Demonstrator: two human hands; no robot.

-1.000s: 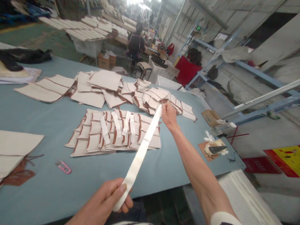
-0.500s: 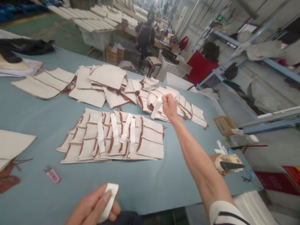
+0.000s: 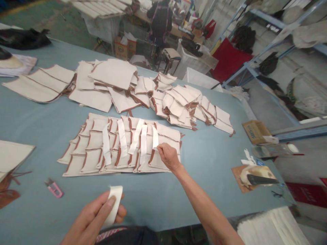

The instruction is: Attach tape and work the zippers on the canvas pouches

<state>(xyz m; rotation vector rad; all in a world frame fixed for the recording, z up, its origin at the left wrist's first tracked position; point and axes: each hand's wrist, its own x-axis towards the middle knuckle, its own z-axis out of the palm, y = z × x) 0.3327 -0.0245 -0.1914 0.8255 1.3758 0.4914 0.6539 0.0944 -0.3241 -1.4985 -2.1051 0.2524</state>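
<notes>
Several cream fabric panels (image 3: pixel 166 132) with brown edging lie overlapped in a row on the blue-green table. White fabric strips (image 3: pixel 123 137) rest across them, side by side. My right hand (image 3: pixel 168 156) is over the right end of the row, its fingers pinched on the lower end of another white strip (image 3: pixel 155 136), whose upper part lies on a panel. Near the table's front edge, my left hand (image 3: pixel 102 211) holds a small stack of white strips (image 3: pixel 114 204) between thumb and fingers.
Pink-handled thread snips (image 3: pixel 55 189) lie at left. Behind the row is a heap of similar panels (image 3: pixel 113 75). A clothes iron (image 3: pixel 259 178) sits at right near a cardboard box (image 3: pixel 256 132). Beyond the table, a person (image 3: pixel 160 20) is at a bench.
My right hand has come down and left from above the heap, laying its strip onto the right panels. My left hand still holds its strips. The view has shifted slightly.
</notes>
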